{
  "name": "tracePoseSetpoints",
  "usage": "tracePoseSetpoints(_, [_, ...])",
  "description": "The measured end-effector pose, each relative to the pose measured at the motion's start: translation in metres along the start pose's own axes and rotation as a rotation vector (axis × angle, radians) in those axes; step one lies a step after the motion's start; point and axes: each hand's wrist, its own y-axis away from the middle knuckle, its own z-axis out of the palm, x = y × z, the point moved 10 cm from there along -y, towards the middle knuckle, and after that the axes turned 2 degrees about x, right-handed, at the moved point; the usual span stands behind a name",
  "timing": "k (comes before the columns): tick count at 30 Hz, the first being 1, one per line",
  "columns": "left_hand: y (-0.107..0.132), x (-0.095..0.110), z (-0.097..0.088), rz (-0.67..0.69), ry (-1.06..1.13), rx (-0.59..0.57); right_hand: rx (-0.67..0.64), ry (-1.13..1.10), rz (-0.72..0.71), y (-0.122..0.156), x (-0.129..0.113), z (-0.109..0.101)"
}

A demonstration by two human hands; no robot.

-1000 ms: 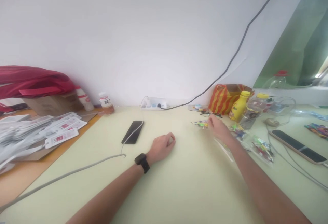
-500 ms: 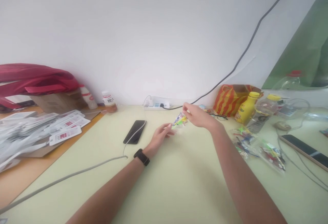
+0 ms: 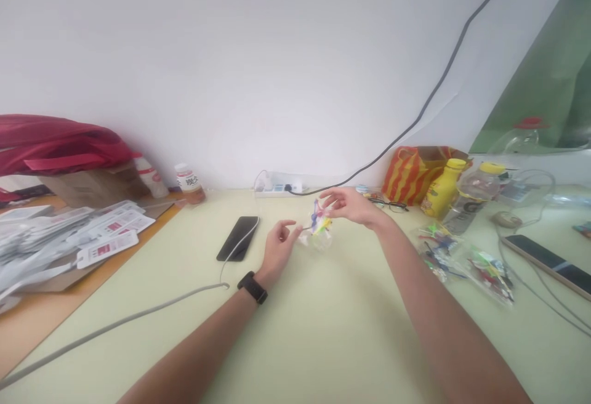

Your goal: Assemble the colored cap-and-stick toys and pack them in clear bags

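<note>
A small clear plastic bag with blue, yellow, green and red pieces inside hangs just above the table between my hands. My right hand pinches its upper edge from the right, thumb and forefinger together. On the left side, my left hand wears a black watch and has its fingers curled. At its thumb tip a thin dark piece reaches toward the bag; whether it comes out of the bag I cannot tell. More clear bags of colourful pieces lie to the right of my right forearm.
A black phone with a white cable lies left of my left hand. Behind stands a power strip. Glasses, a striped bag, a yellow bottle and another phone are right. White cards pile up left.
My left hand has drawn slightly left, away from the bag, and a thin dark piece now shows at its thumb. My right hand has opened its outer fingers while keeping the bag.
</note>
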Motion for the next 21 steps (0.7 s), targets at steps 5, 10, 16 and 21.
tracePoseSetpoints(5, [0.001, 0.000, -0.002, -0.024, 0.020, 0.004, -0.008, 0.006, -0.132, 0.000, -0.028, 0.016])
tracePoseSetpoints(10, [0.006, 0.006, 0.016, 0.000, 0.126, -0.152, 0.051, -0.056, -0.246, 0.002, -0.047, 0.014])
tracePoseSetpoints(16, [0.007, 0.006, 0.016, 0.033, 0.045, -0.151, 0.088, 0.052, -0.219, 0.005, -0.045, 0.005])
tracePoseSetpoints(21, [0.012, 0.011, 0.028, 0.137, -0.166, -0.252, -0.011, 0.495, -0.087, 0.002, -0.004, 0.026])
